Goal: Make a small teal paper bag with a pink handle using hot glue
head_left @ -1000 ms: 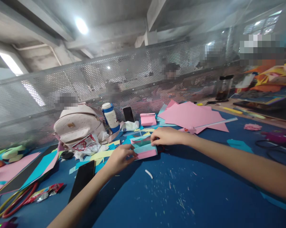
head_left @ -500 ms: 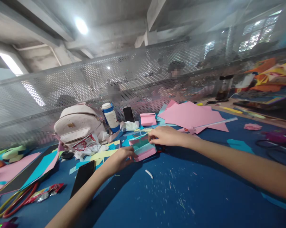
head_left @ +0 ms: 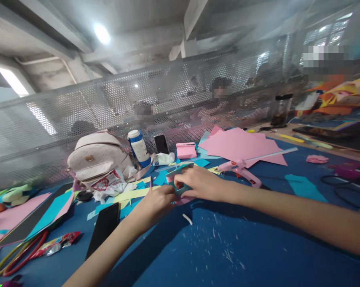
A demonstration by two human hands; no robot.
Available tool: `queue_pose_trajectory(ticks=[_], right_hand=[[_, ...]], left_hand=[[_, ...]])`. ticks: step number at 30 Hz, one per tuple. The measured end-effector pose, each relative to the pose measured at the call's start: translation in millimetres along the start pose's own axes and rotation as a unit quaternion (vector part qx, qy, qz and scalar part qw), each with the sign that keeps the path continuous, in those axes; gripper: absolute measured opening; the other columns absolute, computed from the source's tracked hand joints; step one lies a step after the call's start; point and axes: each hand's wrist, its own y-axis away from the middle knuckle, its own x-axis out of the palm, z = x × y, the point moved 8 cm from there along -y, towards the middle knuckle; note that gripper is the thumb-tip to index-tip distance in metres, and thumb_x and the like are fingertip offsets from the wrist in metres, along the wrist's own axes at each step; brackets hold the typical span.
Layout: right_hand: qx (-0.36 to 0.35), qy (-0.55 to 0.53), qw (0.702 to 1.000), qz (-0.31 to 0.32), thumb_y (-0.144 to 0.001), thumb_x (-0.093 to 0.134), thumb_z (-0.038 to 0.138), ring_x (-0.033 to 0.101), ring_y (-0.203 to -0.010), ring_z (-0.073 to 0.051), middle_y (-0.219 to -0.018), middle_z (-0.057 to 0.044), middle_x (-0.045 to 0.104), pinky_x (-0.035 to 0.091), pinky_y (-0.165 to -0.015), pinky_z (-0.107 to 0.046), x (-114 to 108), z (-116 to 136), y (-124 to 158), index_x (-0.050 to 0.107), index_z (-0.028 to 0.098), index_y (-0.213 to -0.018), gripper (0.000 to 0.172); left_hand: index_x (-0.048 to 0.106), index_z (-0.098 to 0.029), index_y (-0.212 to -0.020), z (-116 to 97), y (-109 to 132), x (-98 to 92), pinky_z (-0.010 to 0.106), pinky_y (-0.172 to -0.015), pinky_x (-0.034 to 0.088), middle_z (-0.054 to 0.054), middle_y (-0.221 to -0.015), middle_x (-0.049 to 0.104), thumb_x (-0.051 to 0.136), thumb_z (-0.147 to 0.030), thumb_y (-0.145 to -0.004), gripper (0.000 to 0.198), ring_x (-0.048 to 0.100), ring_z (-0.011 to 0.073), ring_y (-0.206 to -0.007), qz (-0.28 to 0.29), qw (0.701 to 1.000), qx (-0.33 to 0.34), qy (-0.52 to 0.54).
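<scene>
Between my two hands is a small folded paper box (head_left: 182, 201), pink outside with light blue parts, mostly covered by my fingers. My left hand (head_left: 159, 201) pinches its left side. Over its right side and top, my right hand (head_left: 197, 181) curls with the fingers closed on the paper. Right of that hand, a pink glue gun (head_left: 241, 170) lies on the blue table. A short white stick (head_left: 187, 218) rests just in front of the box. Behind it stands a small pink box (head_left: 186, 150).
At the back left are a pale backpack (head_left: 99, 157) and a white-and-blue bottle (head_left: 138, 147). A phone (head_left: 103, 225) lies beside my left forearm. Pink paper sheets (head_left: 242, 143) are piled at the back right. A perforated metal screen (head_left: 108, 103) spans the table's far side.
My right hand has moved left and slightly down over the paper box, which is turned and more covered now. The glue gun shows more fully. A person's head has appeared at upper right.
</scene>
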Motion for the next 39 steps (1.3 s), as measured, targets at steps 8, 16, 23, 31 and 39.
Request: queue_pose_trajectory(ticks=[8, 16, 23, 31, 39], right_hand=[[0.041, -0.119, 0.991, 0.042, -0.076, 0.066, 0.023, 0.05, -0.061, -0.01, -0.066, 0.003, 0.06, 0.027, -0.054, -0.025, 2, -12, 0, 0.07, 0.02, -0.079, 0.005], [0.074, -0.368, 0.925, -0.051, -0.077, 0.063, 0.025, 0.051, -0.068, -0.012, -0.072, 0.001, 0.058, 0.038, -0.062, -0.024, -2, -33, -11, 0.063, 0.015, -0.078, 0.01], [0.104, -0.513, 0.837, -0.157, -0.077, 0.066, 0.033, 0.055, -0.077, -0.013, -0.082, 0.0, 0.059, 0.043, -0.069, -0.027, -10, -28, -5, 0.058, 0.017, -0.084, 0.019], [0.136, -0.577, 0.785, -0.181, -0.074, 0.072, 0.041, 0.052, -0.074, -0.012, -0.079, 0.0, 0.058, 0.042, -0.068, -0.027, 5, -16, 3, 0.059, 0.016, -0.077, 0.028], [0.16, -0.667, 0.708, -0.168, -0.074, 0.072, 0.041, 0.061, -0.084, -0.016, -0.095, -0.004, 0.066, 0.049, -0.07, -0.029, 22, -18, 4, 0.062, 0.02, -0.101, 0.035]], left_hand=[[0.056, -0.022, -0.106, -7, -1, -30.6, 0.028, -0.073, 0.045, 0.003, -0.097, 0.063, 0.052, -0.02, -0.091, 0.015, 0.059, 0.0162, -0.082, -0.049, 0.992, -0.054, 0.101], [0.048, -0.022, -0.105, 21, 13, -61.8, 0.025, -0.066, 0.043, 0.001, -0.094, 0.05, 0.073, -0.032, -0.076, 0.039, 0.047, 0.0126, -0.072, -0.301, 0.931, -0.119, 0.168], [0.059, -0.018, -0.088, 37, 13, -24.9, 0.025, -0.069, 0.045, 0.001, -0.079, 0.059, 0.071, -0.029, -0.076, 0.021, 0.057, 0.014, -0.074, -0.332, 0.842, -0.217, 0.366], [0.056, -0.018, -0.073, 31, 22, -21.0, 0.021, -0.062, 0.046, -0.003, -0.068, 0.056, 0.073, -0.029, -0.075, 0.02, 0.056, 0.0107, -0.065, -0.399, 0.763, -0.248, 0.444], [0.048, -0.024, -0.113, 39, 16, -9.8, 0.032, -0.086, 0.05, 0.008, -0.119, 0.057, 0.076, -0.029, -0.069, 0.052, 0.058, 0.0215, -0.109, -0.39, 0.79, -0.233, 0.413]])
